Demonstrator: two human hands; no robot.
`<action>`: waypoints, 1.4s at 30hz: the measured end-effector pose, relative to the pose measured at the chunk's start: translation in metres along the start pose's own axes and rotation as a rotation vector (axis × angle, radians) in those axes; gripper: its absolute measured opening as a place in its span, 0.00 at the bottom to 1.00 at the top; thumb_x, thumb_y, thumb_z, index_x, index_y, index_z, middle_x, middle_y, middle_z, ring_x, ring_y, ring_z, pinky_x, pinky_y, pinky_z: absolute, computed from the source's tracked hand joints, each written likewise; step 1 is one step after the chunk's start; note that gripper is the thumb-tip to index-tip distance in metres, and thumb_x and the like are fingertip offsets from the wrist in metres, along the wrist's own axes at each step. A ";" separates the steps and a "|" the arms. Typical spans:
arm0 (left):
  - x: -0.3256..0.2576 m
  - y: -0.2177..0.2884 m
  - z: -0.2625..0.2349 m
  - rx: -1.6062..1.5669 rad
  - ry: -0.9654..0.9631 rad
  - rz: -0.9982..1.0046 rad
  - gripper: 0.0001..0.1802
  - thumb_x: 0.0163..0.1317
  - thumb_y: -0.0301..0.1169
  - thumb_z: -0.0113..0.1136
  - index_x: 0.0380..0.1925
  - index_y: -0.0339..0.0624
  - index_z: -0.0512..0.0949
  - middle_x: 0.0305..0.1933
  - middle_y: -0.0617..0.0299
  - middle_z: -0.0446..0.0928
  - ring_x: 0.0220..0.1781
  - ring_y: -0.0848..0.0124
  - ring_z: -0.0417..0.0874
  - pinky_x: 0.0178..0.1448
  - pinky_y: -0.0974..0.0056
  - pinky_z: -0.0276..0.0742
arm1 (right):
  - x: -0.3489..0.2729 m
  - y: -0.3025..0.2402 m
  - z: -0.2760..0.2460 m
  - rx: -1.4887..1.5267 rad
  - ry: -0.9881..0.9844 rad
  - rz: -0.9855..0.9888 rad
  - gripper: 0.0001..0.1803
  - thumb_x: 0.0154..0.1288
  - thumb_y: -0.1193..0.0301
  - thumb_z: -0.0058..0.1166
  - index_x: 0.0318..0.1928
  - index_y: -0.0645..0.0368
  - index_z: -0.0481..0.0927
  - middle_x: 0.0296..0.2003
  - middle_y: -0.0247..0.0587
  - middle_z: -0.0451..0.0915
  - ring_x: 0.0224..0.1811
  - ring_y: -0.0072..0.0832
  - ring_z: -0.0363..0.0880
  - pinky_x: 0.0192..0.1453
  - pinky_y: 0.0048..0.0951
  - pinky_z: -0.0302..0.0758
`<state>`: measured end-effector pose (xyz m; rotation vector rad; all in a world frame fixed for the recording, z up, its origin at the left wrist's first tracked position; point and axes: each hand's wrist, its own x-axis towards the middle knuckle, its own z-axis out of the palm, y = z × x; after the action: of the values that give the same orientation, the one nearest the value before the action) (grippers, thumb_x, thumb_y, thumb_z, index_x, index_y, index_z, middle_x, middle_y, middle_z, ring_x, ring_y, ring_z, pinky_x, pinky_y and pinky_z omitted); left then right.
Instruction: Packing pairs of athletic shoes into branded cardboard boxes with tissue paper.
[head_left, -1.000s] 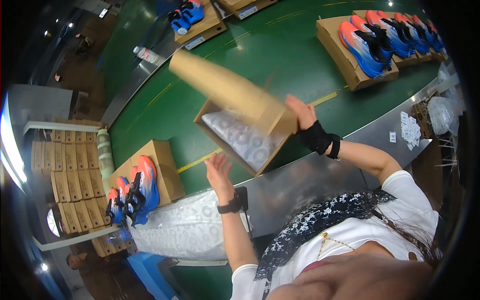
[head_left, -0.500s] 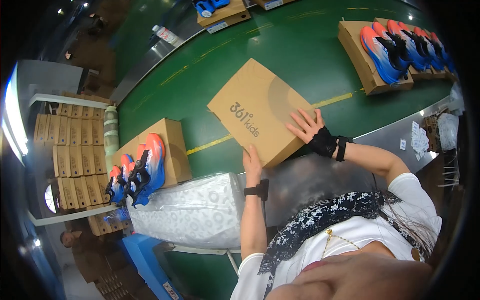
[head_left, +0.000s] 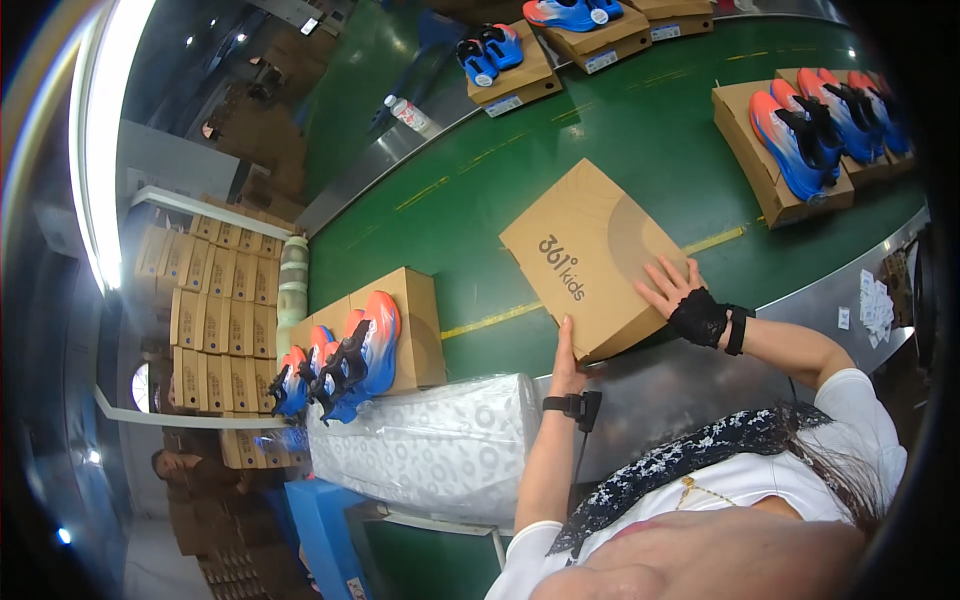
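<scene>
The closed shoe box (head_left: 598, 262) under the hands is matt brown cardboard, lying on a smooth green belt (head_left: 640, 130) with a faint sheen, edged by dull brushed metal (head_left: 660, 385). The right hand (head_left: 680, 300) wears a black fabric wrap, and the paper roll (head_left: 430, 445) beside the left hand (head_left: 567, 365) sits in glossy clear plastic film.
</scene>
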<state>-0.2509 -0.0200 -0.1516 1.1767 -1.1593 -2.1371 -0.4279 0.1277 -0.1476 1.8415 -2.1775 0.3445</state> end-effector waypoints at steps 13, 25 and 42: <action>-0.091 -0.025 0.012 0.044 -0.203 -0.293 0.35 0.49 0.58 0.46 0.52 0.49 0.62 0.49 0.63 0.68 0.49 0.69 0.69 0.40 0.56 0.69 | -0.088 -0.023 -0.086 0.064 -0.143 0.016 0.23 0.50 0.69 0.41 0.51 0.56 0.66 0.53 0.56 0.61 0.58 0.51 0.55 0.49 0.65 0.53; -0.162 -0.076 0.017 -0.213 -0.097 -0.116 0.26 0.53 0.45 0.47 0.47 0.39 0.65 0.44 0.59 0.71 0.47 0.68 0.71 0.49 0.63 0.67 | -0.139 -0.039 -0.124 0.066 -0.078 -0.037 0.23 0.49 0.67 0.44 0.50 0.51 0.68 0.52 0.54 0.63 0.56 0.52 0.58 0.50 0.67 0.50; -0.419 -0.052 -0.081 -0.624 0.751 0.711 0.33 0.46 0.54 0.47 0.51 0.50 0.64 0.53 0.59 0.65 0.54 0.59 0.65 0.54 0.48 0.60 | -0.079 -0.105 -0.130 1.007 0.062 -0.442 0.33 0.36 0.85 0.48 0.51 0.58 0.65 0.52 0.53 0.61 0.47 0.42 0.67 0.48 0.37 0.66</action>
<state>0.0456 0.2622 -0.0202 0.9281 -0.4069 -1.1874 -0.3056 0.2285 -0.0529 2.6314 -1.5437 1.5622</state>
